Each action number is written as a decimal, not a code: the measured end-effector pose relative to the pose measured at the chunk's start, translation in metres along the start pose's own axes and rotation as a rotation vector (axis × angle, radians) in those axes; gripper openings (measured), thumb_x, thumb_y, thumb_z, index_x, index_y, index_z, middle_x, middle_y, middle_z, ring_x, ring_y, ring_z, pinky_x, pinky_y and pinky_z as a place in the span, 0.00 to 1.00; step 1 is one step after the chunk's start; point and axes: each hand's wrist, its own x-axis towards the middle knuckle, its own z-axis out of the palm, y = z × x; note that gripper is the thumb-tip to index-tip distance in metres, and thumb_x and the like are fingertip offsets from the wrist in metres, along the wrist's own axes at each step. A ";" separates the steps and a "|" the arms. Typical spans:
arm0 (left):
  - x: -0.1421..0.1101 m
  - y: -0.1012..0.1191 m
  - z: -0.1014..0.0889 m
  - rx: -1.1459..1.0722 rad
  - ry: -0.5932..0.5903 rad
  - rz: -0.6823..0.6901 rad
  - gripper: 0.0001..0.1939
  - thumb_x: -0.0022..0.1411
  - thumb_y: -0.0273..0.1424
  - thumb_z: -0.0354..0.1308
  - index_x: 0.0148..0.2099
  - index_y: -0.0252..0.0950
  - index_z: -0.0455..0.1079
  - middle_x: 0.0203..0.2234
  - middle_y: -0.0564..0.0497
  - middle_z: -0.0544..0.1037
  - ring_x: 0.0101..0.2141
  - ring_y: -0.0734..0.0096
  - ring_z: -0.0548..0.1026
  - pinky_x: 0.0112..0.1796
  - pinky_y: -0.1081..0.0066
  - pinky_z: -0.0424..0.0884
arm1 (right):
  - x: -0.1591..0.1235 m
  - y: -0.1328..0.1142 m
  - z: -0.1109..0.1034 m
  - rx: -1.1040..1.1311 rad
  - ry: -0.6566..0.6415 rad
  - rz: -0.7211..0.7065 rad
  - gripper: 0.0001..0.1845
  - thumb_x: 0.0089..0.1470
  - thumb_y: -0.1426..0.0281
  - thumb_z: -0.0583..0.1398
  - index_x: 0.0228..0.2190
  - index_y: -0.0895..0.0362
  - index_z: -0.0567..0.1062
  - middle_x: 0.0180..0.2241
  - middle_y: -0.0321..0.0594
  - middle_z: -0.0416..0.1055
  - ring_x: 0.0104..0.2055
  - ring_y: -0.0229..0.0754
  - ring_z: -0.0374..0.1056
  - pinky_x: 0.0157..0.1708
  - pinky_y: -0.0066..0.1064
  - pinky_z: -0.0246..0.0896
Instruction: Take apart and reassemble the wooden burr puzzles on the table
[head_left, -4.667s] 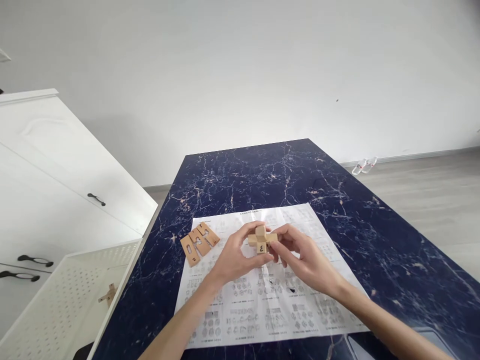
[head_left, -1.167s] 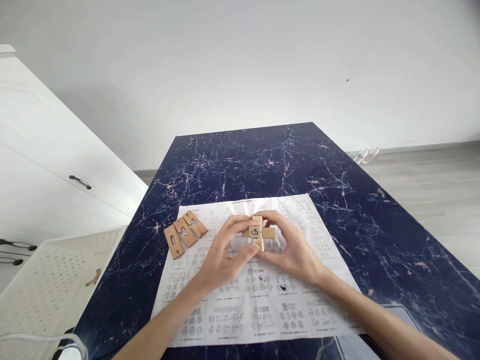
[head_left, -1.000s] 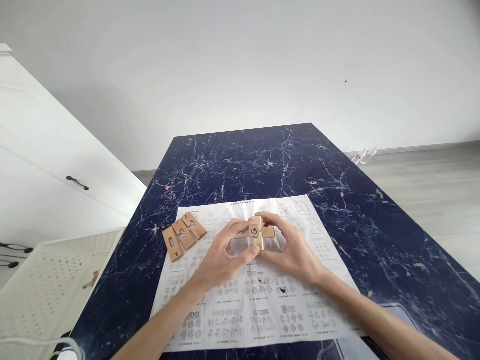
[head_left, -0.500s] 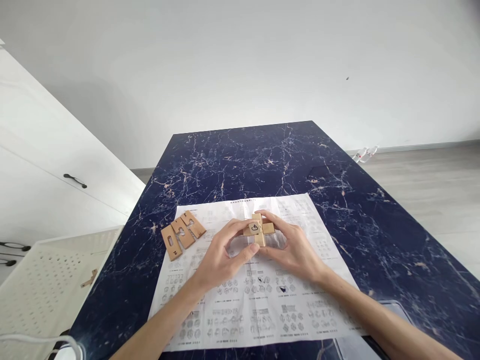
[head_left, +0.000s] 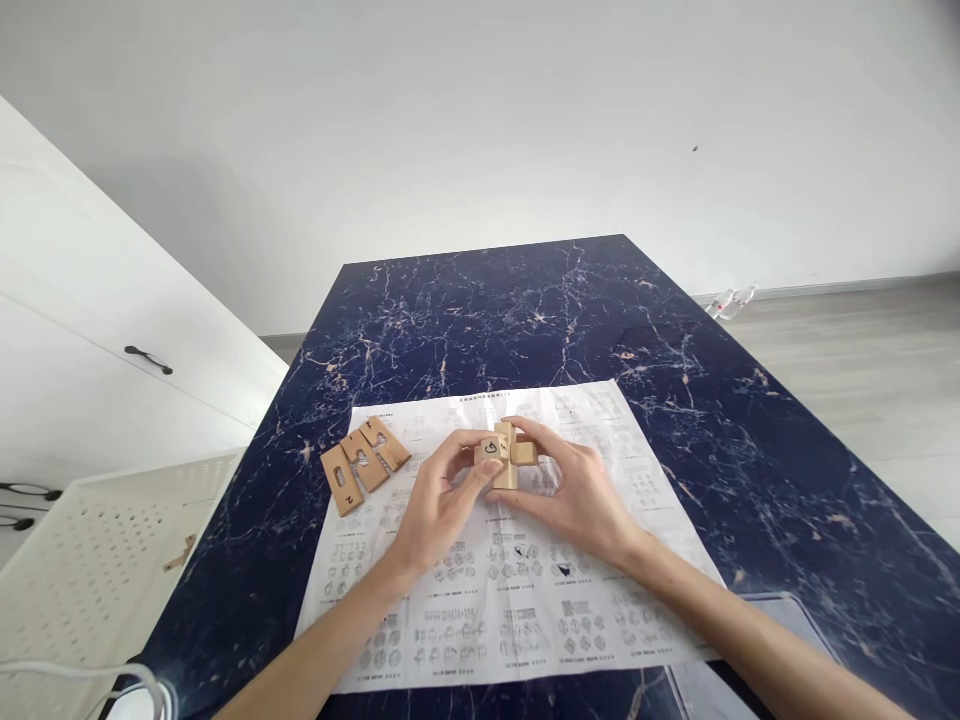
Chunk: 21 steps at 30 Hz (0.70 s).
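I hold a small cross-shaped wooden puzzle [head_left: 502, 455] just above a printed sheet of diagrams [head_left: 510, 590]. My left hand [head_left: 435, 505] pinches its left side, thumb and fingers closed on a piece marked with a handwritten figure. My right hand [head_left: 574, 490] wraps the right and back of the puzzle from the other side. Three flat slotted wooden pieces [head_left: 364, 462] lie side by side on the sheet's upper left corner, left of my left hand.
The sheet lies on a dark blue marbled table [head_left: 525, 310]. A white perforated basket [head_left: 82, 560] with a small wooden piece [head_left: 178, 553] in it stands left of the table. White cabinets [head_left: 112, 340] with black handles stand behind it.
Both hands have kept the puzzle and turned it slightly, shifting it a little left. The marked piece now sits further to the left side. The view has drifted slightly.
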 end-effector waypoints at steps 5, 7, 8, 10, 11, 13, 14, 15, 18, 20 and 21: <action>0.005 0.004 -0.001 -0.041 0.078 -0.006 0.24 0.76 0.53 0.57 0.55 0.39 0.77 0.47 0.46 0.84 0.43 0.61 0.80 0.47 0.65 0.76 | 0.005 0.000 -0.005 -0.008 -0.023 -0.055 0.23 0.65 0.57 0.69 0.57 0.51 0.73 0.54 0.48 0.80 0.47 0.51 0.78 0.47 0.47 0.77; 0.004 0.005 -0.001 -0.052 0.059 -0.009 0.24 0.76 0.53 0.57 0.56 0.40 0.77 0.48 0.46 0.84 0.43 0.62 0.80 0.48 0.64 0.76 | 0.005 0.001 -0.005 -0.063 -0.019 -0.105 0.11 0.71 0.61 0.63 0.50 0.52 0.73 0.48 0.46 0.79 0.42 0.48 0.75 0.43 0.43 0.74; 0.004 0.005 -0.001 -0.054 0.040 -0.014 0.24 0.77 0.53 0.56 0.57 0.40 0.76 0.49 0.46 0.83 0.43 0.62 0.80 0.48 0.64 0.77 | 0.004 0.002 -0.005 -0.092 -0.026 -0.130 0.08 0.73 0.62 0.60 0.47 0.52 0.73 0.45 0.45 0.78 0.40 0.47 0.74 0.41 0.41 0.72; 0.002 0.004 -0.004 -0.051 -0.011 -0.018 0.25 0.76 0.54 0.56 0.62 0.42 0.74 0.54 0.44 0.82 0.46 0.60 0.80 0.48 0.63 0.78 | 0.003 0.002 -0.005 -0.131 -0.049 -0.164 0.06 0.74 0.64 0.57 0.43 0.53 0.72 0.42 0.43 0.75 0.37 0.45 0.71 0.37 0.39 0.69; 0.001 0.004 -0.005 -0.043 -0.034 -0.012 0.27 0.74 0.54 0.59 0.65 0.44 0.72 0.58 0.44 0.80 0.49 0.59 0.80 0.50 0.62 0.78 | 0.003 0.003 -0.006 -0.132 -0.059 -0.167 0.07 0.74 0.65 0.57 0.42 0.53 0.71 0.40 0.42 0.75 0.35 0.44 0.70 0.35 0.38 0.67; 0.001 0.003 -0.009 -0.026 -0.081 0.005 0.36 0.68 0.54 0.68 0.71 0.47 0.66 0.65 0.43 0.74 0.57 0.53 0.78 0.57 0.59 0.75 | 0.002 0.002 -0.007 -0.101 -0.073 -0.141 0.07 0.74 0.65 0.57 0.39 0.52 0.69 0.36 0.40 0.74 0.33 0.43 0.69 0.33 0.36 0.65; 0.001 0.002 -0.011 -0.017 -0.109 0.007 0.40 0.64 0.53 0.71 0.72 0.47 0.65 0.67 0.43 0.73 0.60 0.50 0.76 0.60 0.57 0.74 | 0.002 0.002 -0.007 -0.075 -0.081 -0.115 0.07 0.73 0.65 0.57 0.39 0.52 0.69 0.35 0.39 0.74 0.33 0.43 0.69 0.33 0.36 0.64; 0.002 0.002 -0.012 -0.008 -0.136 0.003 0.42 0.63 0.52 0.73 0.72 0.46 0.65 0.66 0.42 0.74 0.62 0.48 0.76 0.61 0.55 0.73 | 0.002 0.000 -0.008 -0.043 -0.094 -0.086 0.07 0.73 0.65 0.57 0.39 0.52 0.69 0.35 0.38 0.74 0.33 0.43 0.70 0.34 0.36 0.65; 0.004 0.002 -0.014 0.011 -0.172 -0.012 0.35 0.65 0.49 0.72 0.68 0.44 0.71 0.59 0.42 0.81 0.58 0.46 0.79 0.59 0.53 0.75 | 0.003 -0.005 -0.011 0.058 -0.166 -0.014 0.08 0.73 0.64 0.58 0.40 0.53 0.72 0.36 0.39 0.76 0.37 0.44 0.72 0.38 0.37 0.68; 0.005 0.002 -0.015 0.013 -0.159 0.010 0.33 0.64 0.48 0.73 0.66 0.43 0.73 0.57 0.42 0.82 0.56 0.47 0.80 0.58 0.53 0.76 | 0.005 -0.009 -0.015 0.127 -0.248 0.008 0.11 0.74 0.61 0.57 0.40 0.53 0.73 0.37 0.40 0.77 0.38 0.45 0.73 0.40 0.38 0.70; 0.006 0.002 -0.015 0.009 -0.158 0.025 0.34 0.62 0.47 0.74 0.66 0.43 0.73 0.58 0.42 0.82 0.56 0.47 0.80 0.58 0.52 0.75 | 0.006 -0.010 -0.016 0.167 -0.303 0.013 0.13 0.75 0.60 0.56 0.39 0.53 0.74 0.37 0.40 0.77 0.38 0.45 0.73 0.40 0.39 0.70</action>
